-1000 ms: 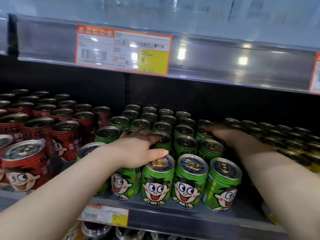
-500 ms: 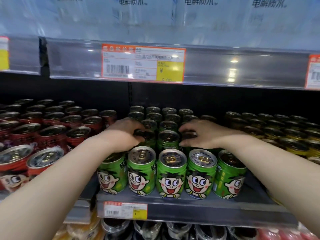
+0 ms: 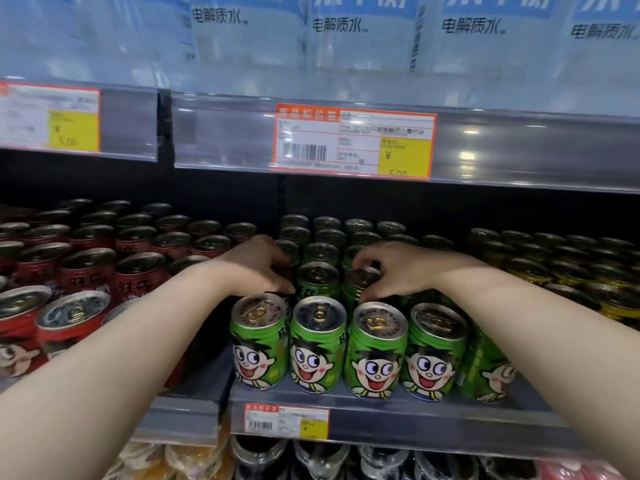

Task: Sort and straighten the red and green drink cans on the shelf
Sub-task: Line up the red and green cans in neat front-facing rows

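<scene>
Against the frame half a second earlier, both hands sit on second-row cans much as before, while the view has tilted up to show more of the bottles (image 3: 360, 32) above. Left hand (image 3: 254, 268), fingers curled over a can hidden beneath it; right hand (image 3: 398, 268), fingers closed round the top of a green can (image 3: 362, 282). Green cans (image 3: 317, 344) fill the shelf (image 3: 381, 407) centre, red cans (image 3: 90, 271) left, yellow cans (image 3: 568, 265) right. Front-row cans stand upright before both hands. A price tag (image 3: 353, 143) hangs above.
</scene>
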`<state>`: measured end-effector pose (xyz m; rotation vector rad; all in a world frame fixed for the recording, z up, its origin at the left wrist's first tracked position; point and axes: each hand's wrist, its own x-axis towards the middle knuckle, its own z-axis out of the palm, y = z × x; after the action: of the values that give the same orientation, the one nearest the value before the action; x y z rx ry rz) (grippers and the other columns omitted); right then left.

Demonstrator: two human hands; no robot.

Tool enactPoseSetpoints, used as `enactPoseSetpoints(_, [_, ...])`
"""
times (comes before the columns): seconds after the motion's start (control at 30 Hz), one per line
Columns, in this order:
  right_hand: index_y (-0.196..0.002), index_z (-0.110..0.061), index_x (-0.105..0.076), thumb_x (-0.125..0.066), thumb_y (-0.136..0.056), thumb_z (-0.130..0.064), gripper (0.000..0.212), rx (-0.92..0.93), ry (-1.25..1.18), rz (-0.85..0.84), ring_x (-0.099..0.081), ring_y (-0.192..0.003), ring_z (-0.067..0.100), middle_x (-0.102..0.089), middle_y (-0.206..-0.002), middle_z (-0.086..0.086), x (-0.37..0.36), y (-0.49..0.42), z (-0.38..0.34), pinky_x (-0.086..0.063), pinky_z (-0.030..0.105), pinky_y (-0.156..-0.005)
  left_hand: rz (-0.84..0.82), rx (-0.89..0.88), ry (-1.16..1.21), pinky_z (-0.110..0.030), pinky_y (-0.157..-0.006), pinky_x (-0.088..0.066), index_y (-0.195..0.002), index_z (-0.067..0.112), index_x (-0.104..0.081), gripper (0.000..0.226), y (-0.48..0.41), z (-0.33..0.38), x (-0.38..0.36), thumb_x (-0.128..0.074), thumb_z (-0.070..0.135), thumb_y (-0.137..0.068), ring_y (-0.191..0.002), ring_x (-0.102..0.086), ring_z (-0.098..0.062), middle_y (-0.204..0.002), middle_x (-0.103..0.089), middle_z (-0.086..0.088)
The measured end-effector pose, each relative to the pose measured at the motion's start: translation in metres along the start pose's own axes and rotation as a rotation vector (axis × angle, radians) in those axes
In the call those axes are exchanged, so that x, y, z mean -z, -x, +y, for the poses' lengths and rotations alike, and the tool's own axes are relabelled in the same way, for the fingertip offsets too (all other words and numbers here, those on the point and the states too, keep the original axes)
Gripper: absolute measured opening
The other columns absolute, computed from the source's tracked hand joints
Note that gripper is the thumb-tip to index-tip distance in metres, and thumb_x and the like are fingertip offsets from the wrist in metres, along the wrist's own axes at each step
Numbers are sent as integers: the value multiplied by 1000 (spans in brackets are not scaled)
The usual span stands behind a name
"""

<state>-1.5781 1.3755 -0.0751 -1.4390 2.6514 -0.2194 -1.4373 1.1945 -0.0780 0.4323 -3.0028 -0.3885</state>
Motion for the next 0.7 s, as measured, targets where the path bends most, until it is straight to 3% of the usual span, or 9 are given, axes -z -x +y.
enactPoseSetpoints(0.07, [-124,-27,-50,-74,-71,-40,59,-12,23,-33,-49,-110,16,-49,-131,-1,2,-1,-3,-42,25,-88,0,-1,-16,-26,-99,-37,-122,10,-60,49,-1,0,-1,-69,32,-79,-121,-45,-24,-132,-44,-12])
enactPoseSetpoints(0.2, [-128,-28,-47,-72,-72,-45,63,3,-25,-3,-48,-118,16,-48,-136,-2,4,-3,-14,-40,25,-95,7,-11,48,-28,-96,-39,-118,8,-62,45,1,-2,0,-70,29,-79,-118,-48,-24,-128,-50,-12])
enactPoseSetpoints(0.37, [-135,-26,-44,-63,-81,-48,61,99,-28,2,-43,-126,19,-44,-142,1,-10,-16,-36,-36,27,-103,8,44,125,-16,-90,-33,-130,18,-53,58,2,-12,-1,-71,32,-77,-123,-48,-17,-137,-52,-2])
enactPoseSetpoints(0.5, [-134,-22,-46,-64,-85,-35,54,115,-19,-22,-43,-126,20,-45,-140,3,-9,-21,-31,-33,23,-97,40,75,124,-19,-92,-34,-128,18,-54,58,1,-13,-2,-72,37,-76,-123,-48,-18,-136,-52,-2])
enactPoseSetpoints(0.6, [-134,-24,-47,-63,-85,-35,52,125,10,-29,-43,-126,19,-45,-140,2,-8,-19,-25,-33,25,-101,45,84,151,-18,-89,-33,-128,18,-54,59,3,-14,-2,-72,39,-76,-123,-48,-18,-136,-51,-2])
enactPoseSetpoints(0.7, [-130,-26,-51,-58,-88,-39,44,79,-95,46,-47,-115,11,-50,-133,-3,7,-4,-12,-35,20,-93,55,77,164,-19,-93,-32,-132,19,-51,62,6,-12,-4,-66,47,-78,-127,-44,-19,-140,-46,-4])
